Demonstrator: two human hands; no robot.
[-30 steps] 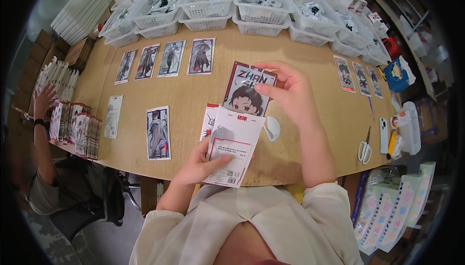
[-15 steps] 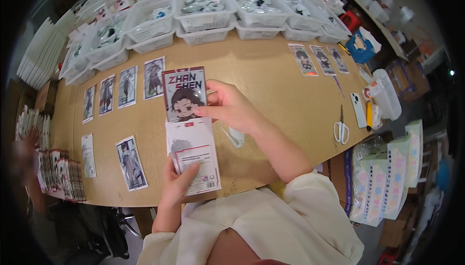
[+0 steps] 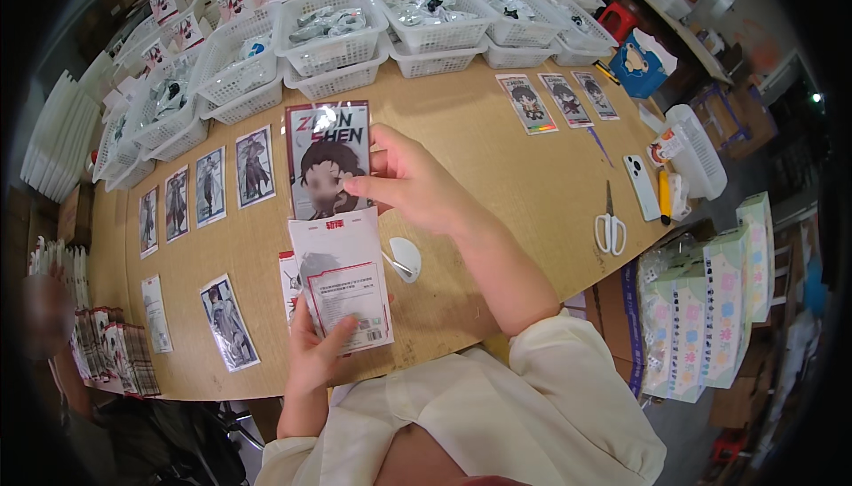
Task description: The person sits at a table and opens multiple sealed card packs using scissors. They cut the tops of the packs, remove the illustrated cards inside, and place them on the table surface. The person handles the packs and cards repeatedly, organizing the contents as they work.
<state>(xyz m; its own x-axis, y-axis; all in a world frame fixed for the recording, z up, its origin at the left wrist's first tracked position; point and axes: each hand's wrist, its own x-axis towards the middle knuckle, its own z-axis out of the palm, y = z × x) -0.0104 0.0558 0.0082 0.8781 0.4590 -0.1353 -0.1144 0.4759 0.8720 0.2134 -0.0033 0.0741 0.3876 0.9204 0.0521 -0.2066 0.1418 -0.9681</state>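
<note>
At the centre of the frame, the person's right hand (image 3: 417,186) reaches in from the lower right with the wrist bent, thumb and fingers pinching the right edge of a glossy rectangular character card with a red border (image 3: 327,159), held upright with its lower end tucked into a clear plastic sleeve with a white printed backing sheet (image 3: 342,282). The left hand (image 3: 312,355) rises from the lower edge, its fingers behind the sleeve and the thumb pressed over the sleeve's lower corner. Both items hover over a pale wooden table (image 3: 497,158) that curves with the lens. Just right of the sleeve lies a small white rounded tape dispenser (image 3: 406,259); white-handled scissors (image 3: 610,223) and a white smartphone (image 3: 641,186) lie well apart at the right. Flat sleeved picture cards (image 3: 209,186) line the table's left side, and white perforated plastic baskets (image 3: 333,42) of wrapped goods fill the upper frame. Compared with half a second ago, the camera view has swung, so the hands sit further right in the frame and the scissors lower, while the grip on card and sleeve looks unchanged.
</note>
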